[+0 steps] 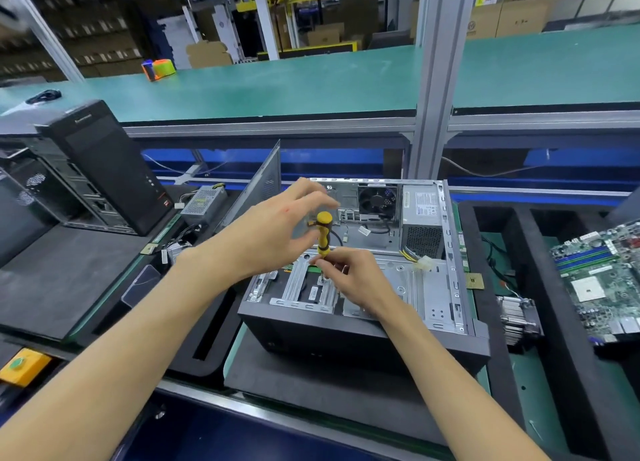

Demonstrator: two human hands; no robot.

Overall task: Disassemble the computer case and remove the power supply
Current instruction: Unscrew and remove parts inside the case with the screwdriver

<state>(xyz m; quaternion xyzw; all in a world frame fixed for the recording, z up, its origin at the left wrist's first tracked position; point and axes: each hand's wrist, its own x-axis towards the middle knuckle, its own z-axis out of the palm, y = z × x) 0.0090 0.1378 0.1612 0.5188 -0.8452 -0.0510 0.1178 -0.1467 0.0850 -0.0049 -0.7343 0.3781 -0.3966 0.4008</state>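
Note:
An open computer case lies on its side in front of me, its inside showing. The power supply sits in its far right corner beside a rear fan, with a yellow-wired connector trailing from it. A yellow and black screwdriver stands upright over the drive cage. My right hand pinches the screwdriver's lower end near the tip. My left hand hovers by the handle's top, fingers spread around it; touching or not, I cannot tell.
A removed side panel leans at the case's left. Another power supply and a black tower stand at left. A motherboard, a heatsink and a CPU chip lie at right. A metal post rises behind.

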